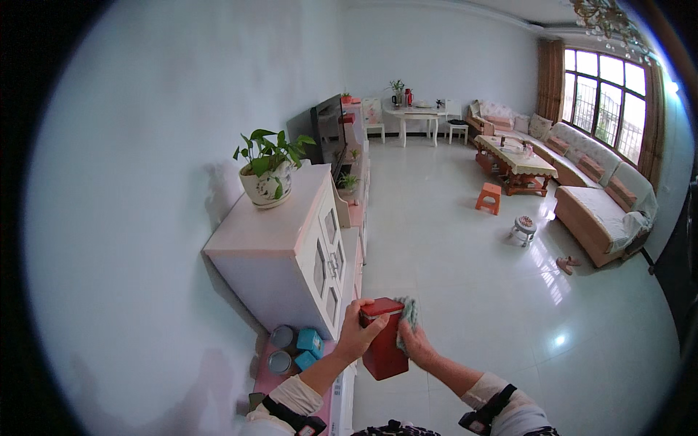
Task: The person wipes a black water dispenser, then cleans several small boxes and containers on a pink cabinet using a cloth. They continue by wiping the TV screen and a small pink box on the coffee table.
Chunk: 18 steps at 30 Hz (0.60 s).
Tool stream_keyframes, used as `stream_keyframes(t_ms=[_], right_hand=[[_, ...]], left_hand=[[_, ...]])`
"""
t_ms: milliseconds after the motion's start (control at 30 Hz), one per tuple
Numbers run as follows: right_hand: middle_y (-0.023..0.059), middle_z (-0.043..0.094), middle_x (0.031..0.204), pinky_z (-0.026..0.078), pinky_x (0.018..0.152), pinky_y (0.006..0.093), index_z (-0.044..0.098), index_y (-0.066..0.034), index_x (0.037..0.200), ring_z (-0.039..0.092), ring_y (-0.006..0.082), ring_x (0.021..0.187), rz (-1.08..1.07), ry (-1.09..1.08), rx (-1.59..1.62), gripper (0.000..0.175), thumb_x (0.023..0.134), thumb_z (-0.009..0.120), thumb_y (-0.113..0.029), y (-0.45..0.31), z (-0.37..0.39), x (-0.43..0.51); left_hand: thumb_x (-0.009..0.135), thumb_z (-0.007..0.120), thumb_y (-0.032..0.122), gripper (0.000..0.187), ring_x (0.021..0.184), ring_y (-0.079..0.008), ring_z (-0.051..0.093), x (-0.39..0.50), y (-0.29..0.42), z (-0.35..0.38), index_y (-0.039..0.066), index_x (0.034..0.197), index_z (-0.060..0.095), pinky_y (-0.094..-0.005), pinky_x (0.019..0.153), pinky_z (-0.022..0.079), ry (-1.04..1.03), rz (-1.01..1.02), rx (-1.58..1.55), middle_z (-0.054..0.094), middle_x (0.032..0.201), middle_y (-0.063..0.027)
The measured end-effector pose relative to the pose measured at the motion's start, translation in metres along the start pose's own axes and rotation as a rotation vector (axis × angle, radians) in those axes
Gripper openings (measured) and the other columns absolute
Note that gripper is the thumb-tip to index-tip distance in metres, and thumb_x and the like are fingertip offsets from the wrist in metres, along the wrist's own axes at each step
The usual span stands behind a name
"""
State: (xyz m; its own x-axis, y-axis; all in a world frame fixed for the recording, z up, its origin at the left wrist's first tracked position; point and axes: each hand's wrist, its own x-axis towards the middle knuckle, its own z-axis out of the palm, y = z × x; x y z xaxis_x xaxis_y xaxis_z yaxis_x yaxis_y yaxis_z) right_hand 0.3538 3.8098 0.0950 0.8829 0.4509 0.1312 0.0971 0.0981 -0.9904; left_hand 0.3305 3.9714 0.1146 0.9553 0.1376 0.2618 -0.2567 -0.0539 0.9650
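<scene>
A red lidded tin [384,349] is held up in front of me, over the floor beside a low pink-topped cabinet. My left hand [357,332] grips it near the lid, thumb across the front face. On the tin's right side, my right hand [415,343] presses a green-and-white cloth [408,315] against it. The hand covers part of the cloth. To the left, two round jars with grey lids [282,338] and two blue boxes [310,343] stand on the pink top [263,383].
A white cabinet [272,283] with a potted plant [267,182] on it stands ahead on the left, by the wall. Farther off are a television [329,131], an orange stool [488,198], a small round stool [524,231], a coffee table [515,158] and a corner sofa [594,218].
</scene>
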Motion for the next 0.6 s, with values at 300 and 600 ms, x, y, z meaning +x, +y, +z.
stream_keyframes(t_ms=[300, 600], right_hand=[[0.0058, 0.053, 0.115, 0.043, 0.087, 0.0283, 0.04, -0.0089, 0.13, 0.052, 0.0142, 0.103, 0.349, -0.054, 0.515, 0.063, 0.09, 0.034, -0.057, -0.015, 0.011, 0.001], [0.0088, 0.051, 0.124, 0.042, 0.094, 0.0345, 0.039, -0.012, 0.131, 0.054, 0.0218, 0.106, 0.474, -0.374, 0.945, 0.058, 0.09, 0.036, -0.053, 0.004, 0.028, -0.006]], left_hand=[[0.086, 0.061, 0.025, 0.039, 0.094, -0.0116, 0.047, -0.011, 0.034, -0.004, 0.007, 0.115, 0.042, -0.0263, 0.084, 0.041, -0.121, 0.003, -0.303, 0.05, 0.104, -0.0053], [0.073, 0.07, 0.024, 0.055, 0.106, -0.0248, 0.045, 0.0, 0.054, -0.033, 0.006, 0.118, 0.043, -0.0356, 0.091, 0.038, -0.008, 0.57, 0.036, 0.047, 0.112, -0.0119]])
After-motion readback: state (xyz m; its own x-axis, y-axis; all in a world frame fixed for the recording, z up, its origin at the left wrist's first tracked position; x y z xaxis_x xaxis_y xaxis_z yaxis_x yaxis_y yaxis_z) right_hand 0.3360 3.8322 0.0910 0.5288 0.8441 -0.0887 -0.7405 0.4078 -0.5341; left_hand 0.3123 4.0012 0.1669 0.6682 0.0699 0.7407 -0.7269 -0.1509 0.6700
